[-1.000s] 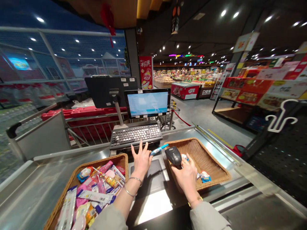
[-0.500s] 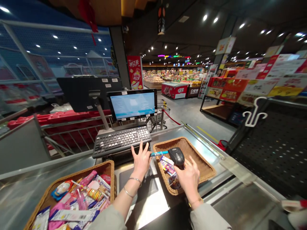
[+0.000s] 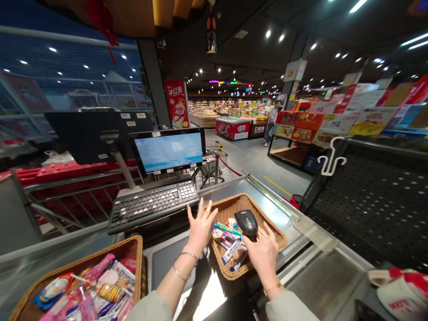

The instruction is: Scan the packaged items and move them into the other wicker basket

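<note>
One hand (image 3: 263,255) gripping barcode scanner (image 3: 246,222), over wicker basket (image 3: 234,199)

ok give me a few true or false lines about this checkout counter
The right hand holds a black handheld scanner. True.
The left hand grips the keyboard. False: it is open with fingers spread, just in front of the keyboard.
The wicker basket under the scanner holds more packets than the wicker basket at lower left. False: the lower-left basket is the fuller one.
The monitor is lit. True.
</note>
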`<action>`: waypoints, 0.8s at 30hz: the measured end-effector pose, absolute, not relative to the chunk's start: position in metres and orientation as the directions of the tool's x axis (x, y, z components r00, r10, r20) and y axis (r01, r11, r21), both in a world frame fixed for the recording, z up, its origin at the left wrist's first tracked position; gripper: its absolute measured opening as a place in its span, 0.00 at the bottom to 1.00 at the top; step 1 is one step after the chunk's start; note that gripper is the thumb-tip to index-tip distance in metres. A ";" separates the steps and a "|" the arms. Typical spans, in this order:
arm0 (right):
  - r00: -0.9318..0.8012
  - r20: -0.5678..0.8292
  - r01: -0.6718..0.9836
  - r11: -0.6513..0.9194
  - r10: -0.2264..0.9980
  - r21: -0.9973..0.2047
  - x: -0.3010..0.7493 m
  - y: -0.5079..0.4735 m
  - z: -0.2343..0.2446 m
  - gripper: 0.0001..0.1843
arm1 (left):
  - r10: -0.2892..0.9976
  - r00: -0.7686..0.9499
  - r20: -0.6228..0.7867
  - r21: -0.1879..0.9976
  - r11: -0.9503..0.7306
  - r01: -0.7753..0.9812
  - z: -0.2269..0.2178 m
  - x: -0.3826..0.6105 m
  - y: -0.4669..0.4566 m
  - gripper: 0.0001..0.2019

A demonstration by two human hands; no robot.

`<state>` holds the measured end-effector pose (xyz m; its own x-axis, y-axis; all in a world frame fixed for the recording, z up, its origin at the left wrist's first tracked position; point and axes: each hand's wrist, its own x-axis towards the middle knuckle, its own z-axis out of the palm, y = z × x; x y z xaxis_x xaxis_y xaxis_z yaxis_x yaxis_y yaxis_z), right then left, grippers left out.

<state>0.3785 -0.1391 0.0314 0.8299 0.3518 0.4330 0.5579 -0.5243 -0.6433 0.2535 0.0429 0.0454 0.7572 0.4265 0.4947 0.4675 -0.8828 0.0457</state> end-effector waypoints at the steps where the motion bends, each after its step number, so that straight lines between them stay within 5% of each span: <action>1: 0.835 0.432 0.550 -0.527 0.340 -0.648 0.379 -0.140 0.032 0.17 | 0.427 0.758 0.492 0.046 -0.883 0.468 0.045 0.253 0.042 0.27; 10: 0.847 0.423 0.532 -0.518 0.322 -0.670 0.373 -0.141 0.035 0.19 | 0.450 0.737 0.504 0.091 -0.877 0.473 0.051 0.241 0.036 0.20; 24: 0.756 0.471 0.641 -0.371 0.454 -0.672 0.318 -0.112 0.043 0.20 | 0.568 0.636 0.523 0.124 -0.789 0.602 0.058 0.167 0.039 0.18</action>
<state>0.3176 -0.1120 0.0425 0.7561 0.4539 0.4714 0.6414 -0.3709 -0.6716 0.1671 0.0389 0.0579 0.6355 0.5679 0.5230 0.6022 -0.7885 0.1244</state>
